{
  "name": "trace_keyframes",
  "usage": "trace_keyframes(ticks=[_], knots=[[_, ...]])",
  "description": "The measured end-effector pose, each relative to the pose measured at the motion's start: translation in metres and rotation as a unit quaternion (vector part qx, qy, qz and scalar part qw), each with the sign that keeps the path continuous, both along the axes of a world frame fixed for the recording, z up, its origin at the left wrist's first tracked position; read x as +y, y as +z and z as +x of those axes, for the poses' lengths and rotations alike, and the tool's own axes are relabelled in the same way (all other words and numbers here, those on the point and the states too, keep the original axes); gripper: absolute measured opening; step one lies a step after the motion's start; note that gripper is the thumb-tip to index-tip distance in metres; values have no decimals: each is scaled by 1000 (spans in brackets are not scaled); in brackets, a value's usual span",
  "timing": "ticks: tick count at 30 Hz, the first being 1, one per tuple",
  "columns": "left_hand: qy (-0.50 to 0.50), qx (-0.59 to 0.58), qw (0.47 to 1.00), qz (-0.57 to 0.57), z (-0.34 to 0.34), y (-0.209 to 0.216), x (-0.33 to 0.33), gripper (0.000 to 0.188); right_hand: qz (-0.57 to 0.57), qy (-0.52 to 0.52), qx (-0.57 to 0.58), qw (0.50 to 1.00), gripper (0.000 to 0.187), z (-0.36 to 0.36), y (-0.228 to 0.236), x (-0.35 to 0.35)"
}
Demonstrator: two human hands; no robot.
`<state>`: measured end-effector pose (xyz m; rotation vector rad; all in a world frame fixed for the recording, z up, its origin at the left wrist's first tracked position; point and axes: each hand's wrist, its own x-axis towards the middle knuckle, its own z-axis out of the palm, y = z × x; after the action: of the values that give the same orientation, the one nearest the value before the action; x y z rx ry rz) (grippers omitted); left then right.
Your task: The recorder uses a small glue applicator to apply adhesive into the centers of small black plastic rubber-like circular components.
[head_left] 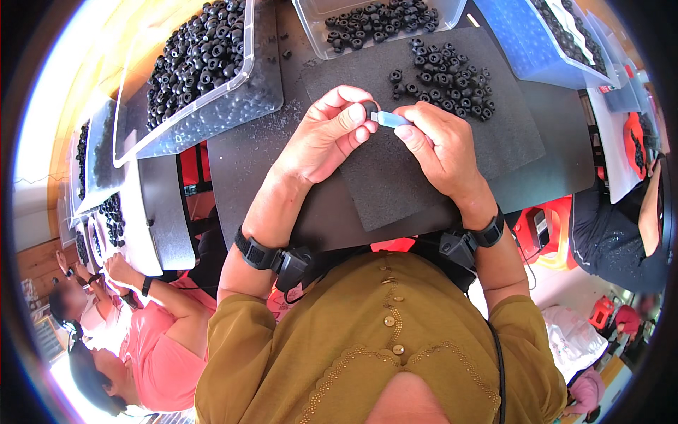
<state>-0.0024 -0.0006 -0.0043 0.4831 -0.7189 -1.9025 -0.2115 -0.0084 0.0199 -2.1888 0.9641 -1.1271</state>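
Note:
My left hand pinches a small black ring-like part between thumb and fingers, above the mat. My right hand is closed around a slim tool with a light blue handle. The tool's pale tip meets the black part or lies right beside it; its exact kind is too small to tell. Beyond my hands, a loose pile of similar black hollow parts lies on the dark grey mat.
A clear bin heaped with black parts stands at the left. Another clear tub sits at the back, and a bluish bin at the far right. The dark table carries them. Other people sit at the left and right.

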Motion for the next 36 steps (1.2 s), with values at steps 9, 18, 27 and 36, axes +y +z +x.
trace_keyframes(ticks=[9,18,27,36], knots=[[15,-3,1000,-8,-2,0,1,15,-12,-9,0,1000,14,0,-5,-1],[-4,-50,998,-32,-4,10,2,10,150,-42,-178,972,20,-10,-1,-3],[-29,-102,992,-72,-12,5,4,15,210,53,-185,959,22,-3,-11,-3],[135,-279,914,-263,17,79,13,8,216,22,-263,940,17,-10,1,3]])
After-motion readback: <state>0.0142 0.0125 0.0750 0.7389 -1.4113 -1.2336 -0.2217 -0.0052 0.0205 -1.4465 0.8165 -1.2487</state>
